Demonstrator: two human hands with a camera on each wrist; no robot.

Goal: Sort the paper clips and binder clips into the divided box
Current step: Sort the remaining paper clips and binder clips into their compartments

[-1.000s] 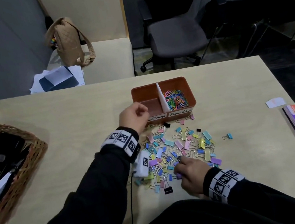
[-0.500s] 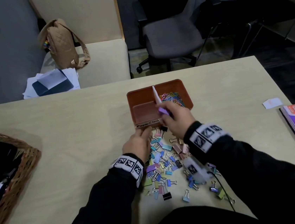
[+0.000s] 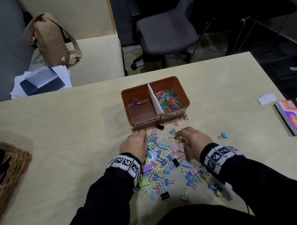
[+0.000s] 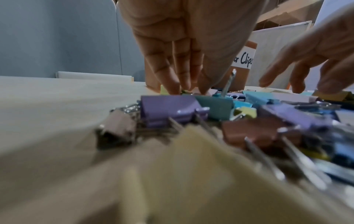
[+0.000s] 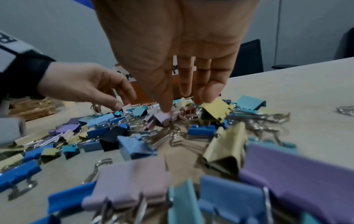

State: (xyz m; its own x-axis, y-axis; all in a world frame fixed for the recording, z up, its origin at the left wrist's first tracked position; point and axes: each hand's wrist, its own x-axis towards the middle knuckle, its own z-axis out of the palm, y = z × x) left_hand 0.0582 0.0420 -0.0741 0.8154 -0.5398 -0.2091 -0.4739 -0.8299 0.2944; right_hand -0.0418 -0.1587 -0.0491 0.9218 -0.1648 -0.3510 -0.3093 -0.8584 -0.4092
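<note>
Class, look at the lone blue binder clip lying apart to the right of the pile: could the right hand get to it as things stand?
Probably yes: the blue binder clip lies alone on bare table, beside the right hand.

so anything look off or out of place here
Mostly no. One blue binder clip lies alone right of the pile of binder clips, and the white divider in the divided box leans slightly.
</note>
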